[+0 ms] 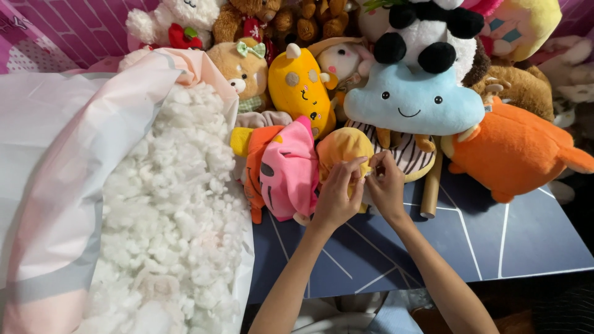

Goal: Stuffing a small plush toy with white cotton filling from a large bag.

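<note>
Both hands work at a small yellow-orange plush toy [344,150] that lies on the dark blue mat [470,235], just below the light blue cloud plush [413,102]. The left hand [337,196] is curled closed around the toy's lower edge, fingers pinching its fabric. The right hand [387,185] is also closed, fingertips pinched on the toy's right side, where a bit of white shows; whether it is stuffing or a tag cannot be told. Touching the toy, further left of the cloud, lies a pink and orange plush [281,167]. Right of the cloud sits an orange plush animal [516,148]. A cardboard tube [431,188] lies below the cloud. Far left of the cloud, a large open bag [68,154] holds white stuffing [173,210].
</note>
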